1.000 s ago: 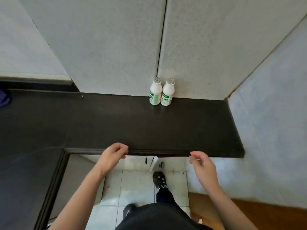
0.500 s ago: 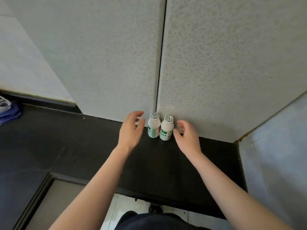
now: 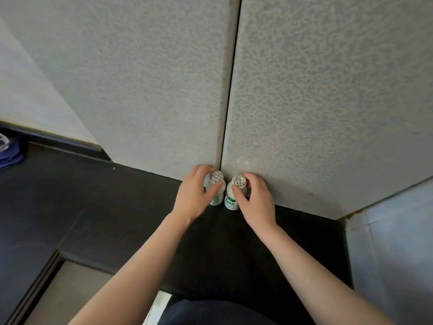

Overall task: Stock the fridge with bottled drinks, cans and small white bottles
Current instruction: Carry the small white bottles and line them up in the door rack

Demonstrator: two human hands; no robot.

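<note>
Two small white bottles with green labels and foil caps stand upright side by side on a black counter (image 3: 131,214), against a grey textured wall. My left hand (image 3: 193,197) is wrapped around the left bottle (image 3: 216,198). My right hand (image 3: 254,200) is wrapped around the right bottle (image 3: 230,200). Both bottles still rest on the counter. The fingers hide much of each bottle's body. No fridge, cans or other drinks show in the view.
The wall has a vertical seam (image 3: 230,90) just behind the bottles. A tiled side wall (image 3: 396,242) closes the counter on the right. A blue object (image 3: 10,154) lies at the far left. Below the counter's front edge is a grey panel (image 3: 68,294).
Both hands rose from the counter's front edge, reached forward to the bottles and closed around them, one each. The view moved closer to the wall.
</note>
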